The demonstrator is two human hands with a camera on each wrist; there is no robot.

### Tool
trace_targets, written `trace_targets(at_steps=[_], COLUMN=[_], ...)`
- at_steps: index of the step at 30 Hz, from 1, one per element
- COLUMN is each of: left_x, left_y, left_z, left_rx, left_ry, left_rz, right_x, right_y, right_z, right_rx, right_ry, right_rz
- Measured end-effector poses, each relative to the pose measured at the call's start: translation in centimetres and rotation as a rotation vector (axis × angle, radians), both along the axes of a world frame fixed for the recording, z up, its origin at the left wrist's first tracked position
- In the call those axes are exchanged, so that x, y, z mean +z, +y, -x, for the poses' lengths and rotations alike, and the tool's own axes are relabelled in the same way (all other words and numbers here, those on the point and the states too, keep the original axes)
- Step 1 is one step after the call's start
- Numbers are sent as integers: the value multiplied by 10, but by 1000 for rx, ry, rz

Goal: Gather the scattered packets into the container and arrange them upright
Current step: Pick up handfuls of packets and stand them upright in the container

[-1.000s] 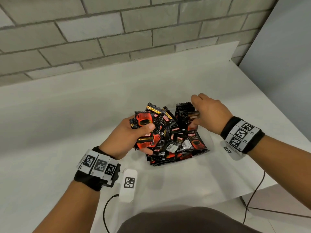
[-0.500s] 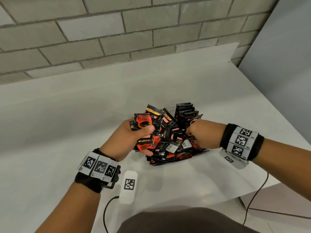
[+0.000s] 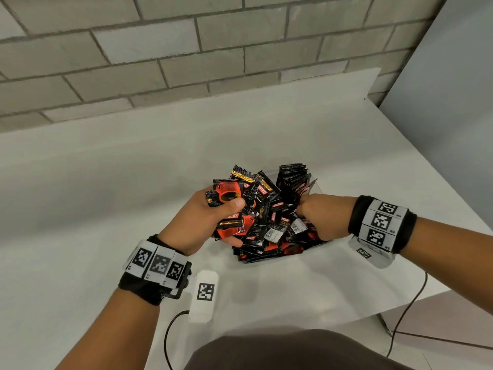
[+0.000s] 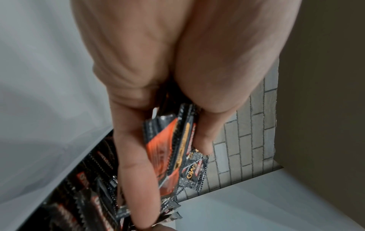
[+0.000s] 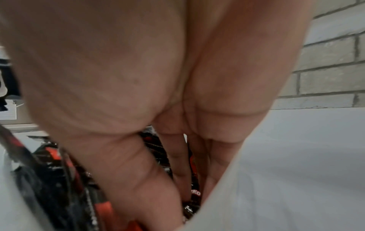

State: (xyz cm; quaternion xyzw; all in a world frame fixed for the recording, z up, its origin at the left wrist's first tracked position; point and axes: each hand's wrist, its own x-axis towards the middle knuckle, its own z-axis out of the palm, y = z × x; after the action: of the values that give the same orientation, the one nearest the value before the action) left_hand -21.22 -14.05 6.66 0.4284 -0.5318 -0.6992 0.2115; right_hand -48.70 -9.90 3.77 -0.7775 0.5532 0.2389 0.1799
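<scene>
Grey brick wall [image 3: 186,44] runs behind a plain white counter [image 3: 106,182], with a pale grey panel at about two o'clock. At seven o'clock in the head view a small white tag with a black square code [image 3: 205,292] lies on the counter, a dark cable leading from it. Just above it, the left hand [image 3: 210,220] grips a fanned stack of glossy black-and-red sachet packets [image 3: 230,206], thumb pressed across the front of the stack and fingers curled behind; the left wrist view shows the same stack [image 4: 171,150] pinched between thumb and fingers. Beside it, near the centre, a clear plastic container [image 3: 314,188] holds a heap of the same packets [image 3: 269,231], some lying flat, while a row at its twelve o'clock side stands upright. At three o'clock the right hand [image 3: 324,217] reaches down into the heap, its fingers [image 5: 177,156] curled among the packets; whether they hold one, I cannot tell.
</scene>
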Motion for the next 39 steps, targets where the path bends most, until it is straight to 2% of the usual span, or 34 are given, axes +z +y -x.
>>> trace_targets(at_steps=[5,11,22,27,34,39], left_x=[0,1,0,-1,-2,-3], left_y=[0,0,0,-2,-2,-3], left_z=[0,0,3,4,2,2], left_rx=[2,5,-10,-8,2,-1], left_ry=[-11,-4,-10,-12,-6,-12], left_rz=[-3,0,-5,-9,-14,-13], right_x=[5,-9,5,6,13,22], right_y=[-4,-2,-6,-8,-5,-9], right_z=[1,0,0,-2,-6,-8], right_rx=[-53,2,-96,-163,-115,-161], right_ry=[-35,43,-71,-61,16,-57], right_rz=[-30,2,-61,-97,-71,-110])
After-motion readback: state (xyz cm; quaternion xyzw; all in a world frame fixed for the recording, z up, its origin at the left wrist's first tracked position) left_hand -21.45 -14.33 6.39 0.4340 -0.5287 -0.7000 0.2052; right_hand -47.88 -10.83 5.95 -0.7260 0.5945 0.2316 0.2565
